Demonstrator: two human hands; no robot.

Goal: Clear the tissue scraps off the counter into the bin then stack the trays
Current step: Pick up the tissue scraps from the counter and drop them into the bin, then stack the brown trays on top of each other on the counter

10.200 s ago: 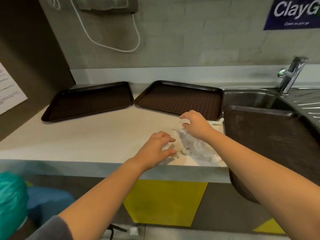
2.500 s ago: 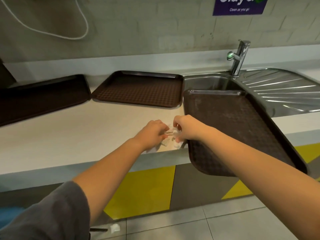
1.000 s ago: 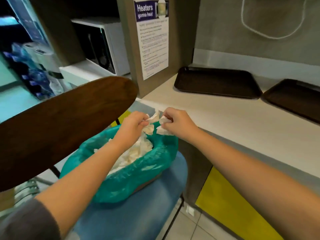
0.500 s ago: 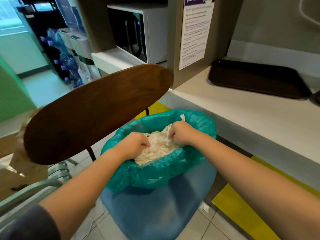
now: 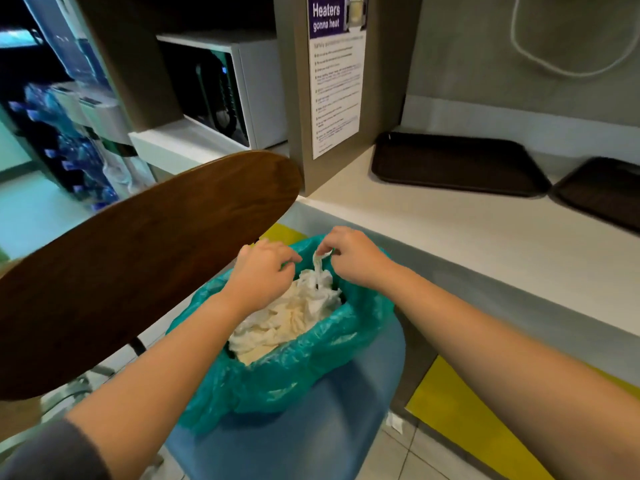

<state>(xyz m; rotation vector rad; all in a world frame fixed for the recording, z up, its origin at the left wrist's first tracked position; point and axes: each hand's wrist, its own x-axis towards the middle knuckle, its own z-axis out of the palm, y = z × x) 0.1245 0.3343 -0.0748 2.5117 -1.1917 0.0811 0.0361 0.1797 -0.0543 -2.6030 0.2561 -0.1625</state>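
Note:
A blue bin (image 5: 311,427) lined with a teal bag (image 5: 277,372) stands below the counter's left end, filled with crumpled white tissue scraps (image 5: 287,317). Both hands hover over its mouth. My right hand (image 5: 349,258) pinches a thin strip of tissue (image 5: 318,265) that hangs down into the pile. My left hand (image 5: 263,271) has its fingers curled loosely above the scraps and holds nothing I can see. Two dark brown trays lie on the white counter (image 5: 467,237): one (image 5: 453,164) near the wall panel, another (image 5: 602,192) at the right edge of view.
A brown wooden chair back (image 5: 138,265) leans in close on the bin's left. A wall panel with a printed notice (image 5: 334,81) rises behind the bin, with a white microwave (image 5: 225,91) on a shelf to its left. A small tissue bit (image 5: 394,420) lies on the floor.
Both hands have lifted from deep in the bin's tissue pile to just above its rim. My right hand now pinches only a thin strip; the left has let its scraps go.

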